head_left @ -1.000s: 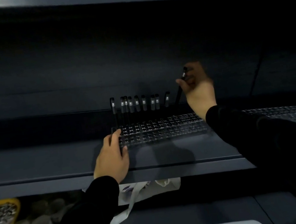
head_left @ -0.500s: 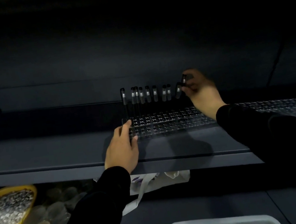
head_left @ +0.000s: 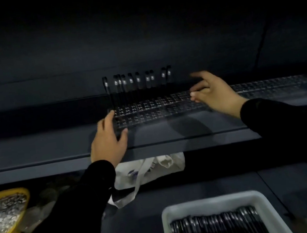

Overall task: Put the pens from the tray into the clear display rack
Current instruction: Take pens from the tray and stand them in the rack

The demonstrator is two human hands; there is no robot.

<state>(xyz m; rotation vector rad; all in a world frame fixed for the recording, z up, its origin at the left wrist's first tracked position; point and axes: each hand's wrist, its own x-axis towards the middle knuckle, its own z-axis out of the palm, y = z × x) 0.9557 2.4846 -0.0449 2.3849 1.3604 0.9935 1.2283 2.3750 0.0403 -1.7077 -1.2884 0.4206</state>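
Resting spread against the perforated clear rack's [head_left: 159, 108] left end, the left hand [head_left: 108, 141] steadies it; the right hand [head_left: 214, 91], fingers loose, holds nothing beside slim upright black pens [head_left: 137, 82].

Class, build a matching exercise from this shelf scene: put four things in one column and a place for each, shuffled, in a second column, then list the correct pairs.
Things
1. white tray
2. yellow bowl
3. clear display rack
4. white cloth bag

Places
A. under the shelf edge, below the left hand
B. bottom right, full of black pens
C. far left, lower level
D. on the shelf, with pens standing at its left end

Pairs: 1-B, 2-C, 3-D, 4-A
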